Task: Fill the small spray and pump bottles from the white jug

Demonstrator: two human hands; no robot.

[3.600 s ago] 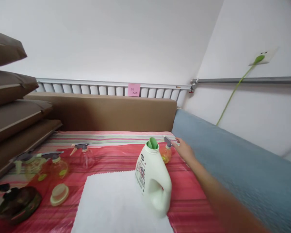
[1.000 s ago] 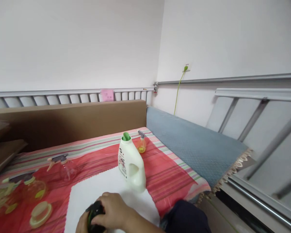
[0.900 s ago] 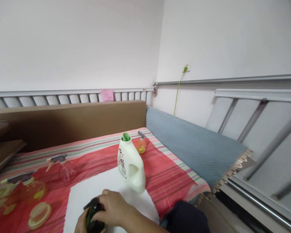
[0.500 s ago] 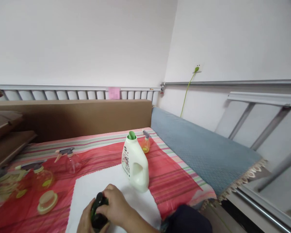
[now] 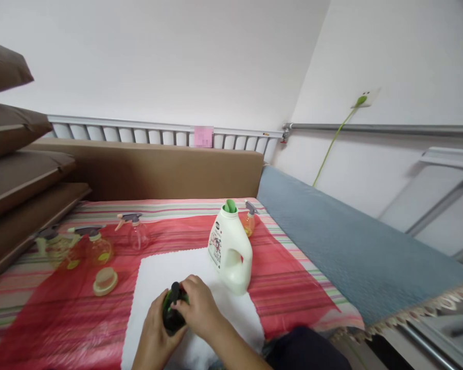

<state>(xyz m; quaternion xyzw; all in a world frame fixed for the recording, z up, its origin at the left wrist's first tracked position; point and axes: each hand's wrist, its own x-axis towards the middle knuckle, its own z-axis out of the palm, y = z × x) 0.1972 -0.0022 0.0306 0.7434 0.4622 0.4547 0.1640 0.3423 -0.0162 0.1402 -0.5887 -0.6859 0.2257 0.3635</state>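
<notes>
Both hands are on a small black bottle with green parts (image 5: 172, 317), over a white cloth (image 5: 148, 277). My left hand (image 5: 157, 324) wraps round its body from the left. My right hand (image 5: 199, 304) grips its upper part from the right, near a black knob-like top. The bottle's exact kind cannot be made out, as the fingers cover much of it. Just beyond my right hand, a large pale-green detergent jug (image 5: 231, 252) stands upright on the cloth's edge, its green spout exposed.
Several clear spray bottles stand at the left, one with an orange trigger (image 5: 138, 236). Near them lies a cream round lid (image 5: 105, 281). Another spray bottle (image 5: 249, 222) is behind the jug. Brown cushions (image 5: 27, 169) are stacked at far left; a blue padded cover (image 5: 332, 231) runs along the right.
My view has turned left, so the scene sits further right. Both hands still hold the black bottle and appear a little higher in view. The jug stands in the same place.
</notes>
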